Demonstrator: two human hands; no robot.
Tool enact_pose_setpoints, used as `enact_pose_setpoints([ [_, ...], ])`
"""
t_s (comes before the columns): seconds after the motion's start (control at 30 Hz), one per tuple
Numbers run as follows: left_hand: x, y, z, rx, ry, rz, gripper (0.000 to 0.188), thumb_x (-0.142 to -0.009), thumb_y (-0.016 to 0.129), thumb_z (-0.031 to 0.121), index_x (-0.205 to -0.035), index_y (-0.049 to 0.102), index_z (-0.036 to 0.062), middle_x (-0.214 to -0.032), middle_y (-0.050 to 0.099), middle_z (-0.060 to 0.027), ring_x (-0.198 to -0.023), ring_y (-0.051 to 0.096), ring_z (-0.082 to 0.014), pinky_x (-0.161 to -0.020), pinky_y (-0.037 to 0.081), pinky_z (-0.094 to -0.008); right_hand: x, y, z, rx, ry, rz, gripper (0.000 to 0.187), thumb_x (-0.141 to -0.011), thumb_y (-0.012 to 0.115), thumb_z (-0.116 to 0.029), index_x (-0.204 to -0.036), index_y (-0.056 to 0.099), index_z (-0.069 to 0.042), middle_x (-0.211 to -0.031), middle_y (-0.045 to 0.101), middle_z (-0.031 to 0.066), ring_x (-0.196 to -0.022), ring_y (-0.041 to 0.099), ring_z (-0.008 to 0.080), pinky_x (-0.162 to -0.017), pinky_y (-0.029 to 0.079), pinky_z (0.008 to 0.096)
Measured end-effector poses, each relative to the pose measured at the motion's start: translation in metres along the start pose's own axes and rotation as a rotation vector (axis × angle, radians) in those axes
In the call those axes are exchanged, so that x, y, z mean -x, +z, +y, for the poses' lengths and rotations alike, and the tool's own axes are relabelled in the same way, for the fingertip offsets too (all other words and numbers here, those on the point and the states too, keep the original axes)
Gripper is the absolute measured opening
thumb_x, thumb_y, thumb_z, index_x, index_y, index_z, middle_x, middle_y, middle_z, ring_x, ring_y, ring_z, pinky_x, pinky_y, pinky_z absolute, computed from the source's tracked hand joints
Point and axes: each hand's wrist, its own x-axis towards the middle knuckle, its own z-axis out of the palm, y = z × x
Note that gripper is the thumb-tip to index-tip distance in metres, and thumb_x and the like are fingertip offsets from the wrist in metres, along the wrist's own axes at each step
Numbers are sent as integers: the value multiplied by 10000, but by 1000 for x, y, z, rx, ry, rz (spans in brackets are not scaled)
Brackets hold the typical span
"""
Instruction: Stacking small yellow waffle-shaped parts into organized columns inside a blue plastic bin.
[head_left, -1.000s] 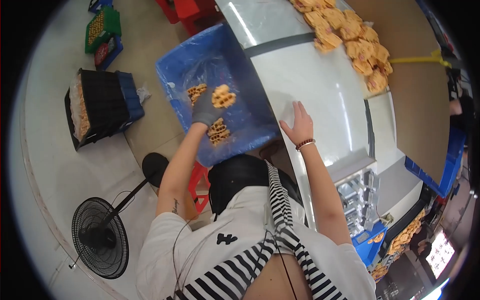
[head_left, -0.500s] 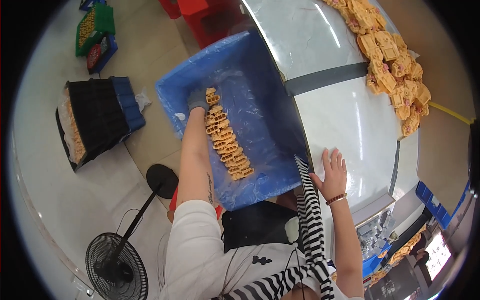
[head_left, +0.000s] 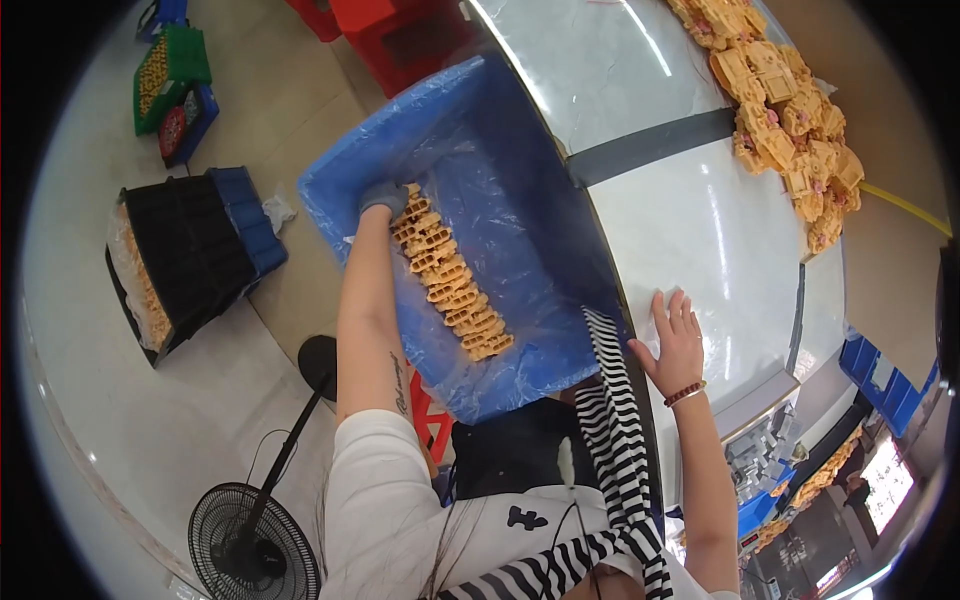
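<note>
Golden grid-patterned pieces (head_left: 452, 285) lay in a row inside the blue film-lined plastic bin (head_left: 390, 120), the bare right hand (head_left: 677, 345) open on the white surface (head_left: 655, 215) alongside. At the row's far end, I couldn't tell the grey-gloved left hand's (head_left: 384, 197) grip; light pressure probably suited. The bin's wall crowded it; a pink-flecked golden heap (head_left: 770, 140) lay beyond.

Script tattoo (head_left: 400, 384) on my left forearm (head_left: 370, 330), black mark (head_left: 526, 518) on my near white shirt (head_left: 385, 470), lit sign (head_left: 885, 478) right: none clearly legible.
</note>
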Motion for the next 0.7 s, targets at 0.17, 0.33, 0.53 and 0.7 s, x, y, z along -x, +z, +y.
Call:
enact_pose_setpoints([
  [0.17,11,-9,10,-57,20,102,414,-851,493,351,-1116,627,62,-1179,585,-207,-1081,562,-367,-918,449,-424,0,-6,-2,-8,45,-33,787,-768,700,-358,-1404,352,-51,-1391,356,296,-1257,382,468,-1040,330,486],
  [0.33,96,-45,89,-106,86,258,284,-858,517,273,-1028,648,86,-1011,650,-170,-990,617,-324,-833,486,-433,4,1,5,35,88,-81,801,-794,642,-459,-1418,320,-71,-1417,327,278,-1290,343,447,-1065,296,480],
  [0.53,214,-44,244,625,781,721,144,-800,606,116,-932,607,58,-844,624,-132,-810,594,-339,-769,464,-433,9,-3,17,31,126,48,644,-802,646,-410,-1333,445,-105,-1365,429,224,-1248,426,394,-1037,339,462],
  [0.7,241,18,376,379,883,736,482,-727,680,251,-1146,529,67,-1231,482,-212,-1163,428,-395,-992,324,-511,1,-1,88,-899,452,390,298,-803,655,-172,-1088,619,-92,-1234,574,97,-1096,576,224,-808,500,366],
])
